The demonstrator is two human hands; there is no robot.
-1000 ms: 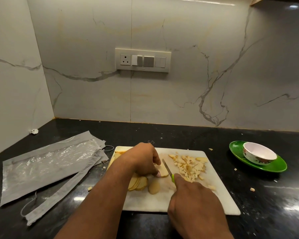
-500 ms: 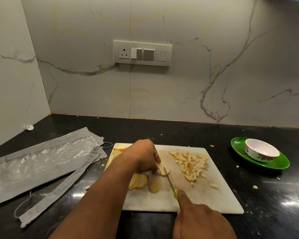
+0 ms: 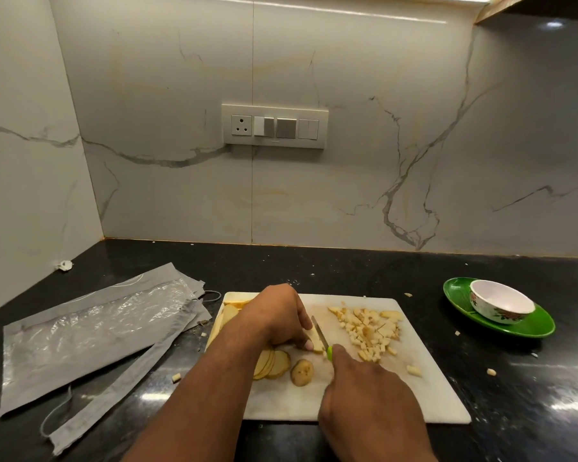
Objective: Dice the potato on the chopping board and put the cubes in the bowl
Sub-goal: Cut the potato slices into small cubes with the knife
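Two hands cut a potato on a white board.

The left hand [image 3: 277, 318] curls its fingers down on a potato piece [image 3: 316, 340] and holds it on the chopping board [image 3: 427, 391]. The right hand [image 3: 367, 395] grips a knife [image 3: 321, 335] with a green handle, and the blade sits right beside the left fingertips. Round potato slices [image 3: 274, 363] lie near the left wrist. A pile of small cubes [image 3: 369, 331] lies on the right part of the board. The white bowl [image 3: 499, 305] sits on a green plate [image 3: 528, 325] on the black desk [image 3: 531, 378], well apart from the board. A grey bag [image 3: 90, 331] lies on the left.
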